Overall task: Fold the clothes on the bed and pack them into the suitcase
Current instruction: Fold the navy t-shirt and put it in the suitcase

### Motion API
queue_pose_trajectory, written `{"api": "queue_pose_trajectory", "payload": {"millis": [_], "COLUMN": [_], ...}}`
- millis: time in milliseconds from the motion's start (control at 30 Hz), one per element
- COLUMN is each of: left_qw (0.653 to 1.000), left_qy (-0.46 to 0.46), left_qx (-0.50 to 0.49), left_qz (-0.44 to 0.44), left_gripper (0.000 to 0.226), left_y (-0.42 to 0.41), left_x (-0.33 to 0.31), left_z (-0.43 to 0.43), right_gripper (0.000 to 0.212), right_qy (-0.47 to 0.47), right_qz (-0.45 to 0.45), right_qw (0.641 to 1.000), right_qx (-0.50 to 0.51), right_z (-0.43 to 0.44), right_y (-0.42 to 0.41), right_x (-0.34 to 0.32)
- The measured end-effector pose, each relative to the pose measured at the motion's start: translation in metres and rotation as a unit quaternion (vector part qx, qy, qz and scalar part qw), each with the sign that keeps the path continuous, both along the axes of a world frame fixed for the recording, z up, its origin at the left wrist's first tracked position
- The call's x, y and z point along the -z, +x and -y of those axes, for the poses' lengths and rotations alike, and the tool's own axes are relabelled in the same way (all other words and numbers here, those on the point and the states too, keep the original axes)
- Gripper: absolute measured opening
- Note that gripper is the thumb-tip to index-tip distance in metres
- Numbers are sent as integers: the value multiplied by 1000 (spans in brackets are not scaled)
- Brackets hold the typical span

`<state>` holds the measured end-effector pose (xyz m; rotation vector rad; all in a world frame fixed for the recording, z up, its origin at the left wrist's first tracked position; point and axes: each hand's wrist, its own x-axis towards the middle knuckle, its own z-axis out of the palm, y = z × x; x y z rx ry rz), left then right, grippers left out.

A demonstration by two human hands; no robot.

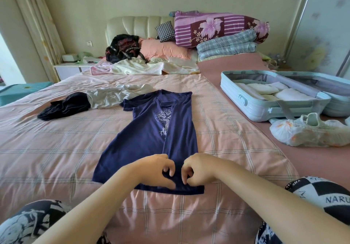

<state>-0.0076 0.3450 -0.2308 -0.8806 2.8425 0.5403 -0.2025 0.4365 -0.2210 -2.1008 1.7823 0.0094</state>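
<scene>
A navy T-shirt (151, 135) with a pale print lies flat on the pink checked bed (56, 139), its right side folded over toward the middle. My left hand (157, 169) and my right hand (197, 168) sit side by side at its near hem, fingers curled and pinching the cloth. Beyond it lie a crumpled grey-white garment (111, 97) and a black garment (66, 108). The light blue suitcase (251, 103) lies open on the bed's right side, with folded white clothes (280, 92) in it.
A shoe in a plastic bag (306, 131) lies in front of the suitcase. Pillows, a black backpack (123, 48), a cream blanket (142, 67) and folded quilts (217, 27) crowd the headboard end. A nightstand (72, 69) stands at the left.
</scene>
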Motion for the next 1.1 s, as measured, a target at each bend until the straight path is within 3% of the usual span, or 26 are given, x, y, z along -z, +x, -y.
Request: {"api": "queue_pose_trajectory", "payload": {"millis": [100,200,300,433,600,800,967,1100], "left_qw": [996,979,936,903,916,936,923,904], "left_qy": [33,-71,-126,-192,-80,-16,-73,-56], "left_qx": [-62,-145,-276,-384,-391,-348,-375,-406], "left_qz": [-64,-127,-180,-21,-47,39,-46,-121], "left_gripper": [18,7,14,37,24,37,37,40], "left_y": [17,45,73,94,110,110,78,51], "left_x": [-9,-7,-5,3,5,-19,-50,-62], "left_z": [12,42,71,82,92,110,165,220], "right_gripper": [17,24,31,45,64,40,36,40], "right_qy": [-18,-129,-167,-138,-98,-123,-144,-140], "right_qz": [40,32,45,-20,-101,31,34,10], "right_qw": [999,991,985,989,989,992,989,989], "right_qx": [23,23,-7,-43,-51,-15,18,37], "right_z": [14,40,63,84,95,123,176,234], "right_y": [7,18,39,70,92,80,67,52], "right_x": [-6,-2,-2,6,17,-9,-35,-45]}}
